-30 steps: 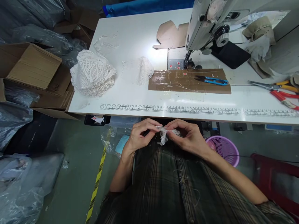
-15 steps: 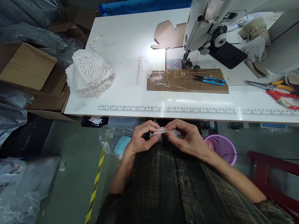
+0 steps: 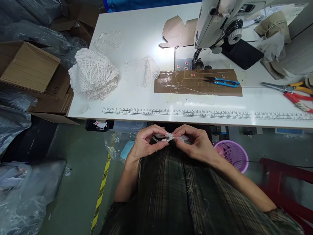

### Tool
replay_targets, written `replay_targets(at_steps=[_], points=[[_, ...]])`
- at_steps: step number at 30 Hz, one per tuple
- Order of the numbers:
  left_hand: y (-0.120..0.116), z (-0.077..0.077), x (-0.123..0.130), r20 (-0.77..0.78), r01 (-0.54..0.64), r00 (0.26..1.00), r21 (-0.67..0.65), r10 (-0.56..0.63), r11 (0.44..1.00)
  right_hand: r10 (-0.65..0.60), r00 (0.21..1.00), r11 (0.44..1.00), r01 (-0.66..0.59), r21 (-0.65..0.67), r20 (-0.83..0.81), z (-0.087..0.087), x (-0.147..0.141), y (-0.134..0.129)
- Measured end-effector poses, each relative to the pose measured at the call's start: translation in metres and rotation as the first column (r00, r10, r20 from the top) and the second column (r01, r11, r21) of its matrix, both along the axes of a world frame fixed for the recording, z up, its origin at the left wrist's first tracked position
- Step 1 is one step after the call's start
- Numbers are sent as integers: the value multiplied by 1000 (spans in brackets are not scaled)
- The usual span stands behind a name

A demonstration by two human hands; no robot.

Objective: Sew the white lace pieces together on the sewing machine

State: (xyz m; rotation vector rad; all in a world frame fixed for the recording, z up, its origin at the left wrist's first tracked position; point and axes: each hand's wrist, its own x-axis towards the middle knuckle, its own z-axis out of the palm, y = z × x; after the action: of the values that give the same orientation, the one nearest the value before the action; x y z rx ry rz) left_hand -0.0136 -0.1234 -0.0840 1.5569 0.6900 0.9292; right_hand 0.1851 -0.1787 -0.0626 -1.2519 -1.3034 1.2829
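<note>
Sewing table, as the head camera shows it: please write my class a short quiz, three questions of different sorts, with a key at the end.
1. Multiple choice. Which item lies on the brown cardboard strip?
A) the red-handled tool
B) the blue-handled snips
C) the purple basket

2. True or false. The left hand and the right hand both hold white lace between thumb and fingers.

3. Fill in the blank. From the person's viewpoint, the big lace pile is near the ____ end of the white tabletop.

Key: 1 B; 2 true; 3 left.
</note>
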Motion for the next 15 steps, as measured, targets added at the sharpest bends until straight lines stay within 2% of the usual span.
replay_targets(at_steps=[4, 7, 12, 15], points=[[0, -1, 1, 11, 61, 998, 50, -62, 997, 8, 1000, 1000, -7, -29, 28, -1, 0, 0], [1, -1, 1, -55, 97, 994, 133, -90, 986, 4, 1000, 997, -2, -76, 25, -2, -1, 0], [-3, 0, 1, -143, 64, 989, 222, -32, 973, -9, 1000, 989, 13, -146, 29, -2, -1, 1], [-4, -1, 0, -153, 43, 988, 205, -11, 978, -9, 999, 985, 15, -174, 34, -2, -1, 1]])
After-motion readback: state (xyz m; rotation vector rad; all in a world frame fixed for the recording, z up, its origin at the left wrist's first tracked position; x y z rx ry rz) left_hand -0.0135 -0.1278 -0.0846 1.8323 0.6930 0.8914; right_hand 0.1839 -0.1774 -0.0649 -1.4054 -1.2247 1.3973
